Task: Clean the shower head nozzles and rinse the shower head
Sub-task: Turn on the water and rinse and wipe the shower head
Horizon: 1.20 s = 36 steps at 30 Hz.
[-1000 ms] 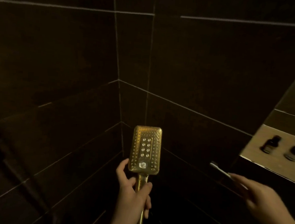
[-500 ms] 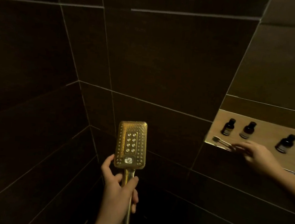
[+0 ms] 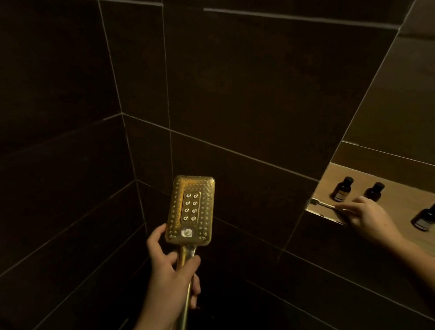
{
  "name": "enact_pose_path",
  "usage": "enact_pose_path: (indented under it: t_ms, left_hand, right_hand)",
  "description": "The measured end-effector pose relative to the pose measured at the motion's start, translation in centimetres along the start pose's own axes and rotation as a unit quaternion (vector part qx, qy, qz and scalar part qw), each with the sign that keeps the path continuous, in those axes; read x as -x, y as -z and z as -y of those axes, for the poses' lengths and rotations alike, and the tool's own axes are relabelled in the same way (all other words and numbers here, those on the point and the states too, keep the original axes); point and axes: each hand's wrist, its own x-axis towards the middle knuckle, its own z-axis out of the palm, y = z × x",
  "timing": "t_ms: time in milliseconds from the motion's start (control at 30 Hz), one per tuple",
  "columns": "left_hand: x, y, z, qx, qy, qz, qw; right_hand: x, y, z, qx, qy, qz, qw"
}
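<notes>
Now the right hand [image 3: 368, 219] pinches the toothbrush [image 3: 324, 204] at the niche shelf's [image 3: 319, 215] front edge; left hand [image 3: 171, 278] grips the shower head [image 3: 190, 209], best held steady, nozzles facing up.

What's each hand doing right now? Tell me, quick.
Left hand: grips the shower head by its handle.
Right hand: pinches the toothbrush at the niche ledge.

The shower head [image 3: 190, 209] stands upright at centre; right of it, three bottles [image 3: 342, 189] stand in a wall niche [image 3: 401, 195], a toothbrush [image 3: 322, 204] before them.
</notes>
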Motion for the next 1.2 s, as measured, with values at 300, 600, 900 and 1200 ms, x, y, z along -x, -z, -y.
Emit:
enact_pose_path:
  t_ms: [300, 600, 900, 1200]
  left_hand:
    - [0.7, 3.0, -2.7, -0.012, -0.026, -0.043, 0.999]
    - [5.6, 14.5, -14.0, -0.060, -0.187, -0.220, 0.956]
    - [15.0, 24.8, -24.9, -0.109, -0.327, -0.401, 0.849]
    - [18.6, 27.0, -26.8, -0.107, -0.363, -0.466, 0.800]
  right_hand:
    - [0.8, 1.8, 10.8, 0.108, 0.113, -0.090, 0.984]
    - [3.1, 6.0, 46.7, -0.137, 0.502, -0.015, 0.854]
    - [3.7, 18.0, 69.7, -0.373, 0.568, -0.045, 0.732]
    - [3.9, 24.6, 76.6, -0.414, 0.590, -0.058, 0.690]
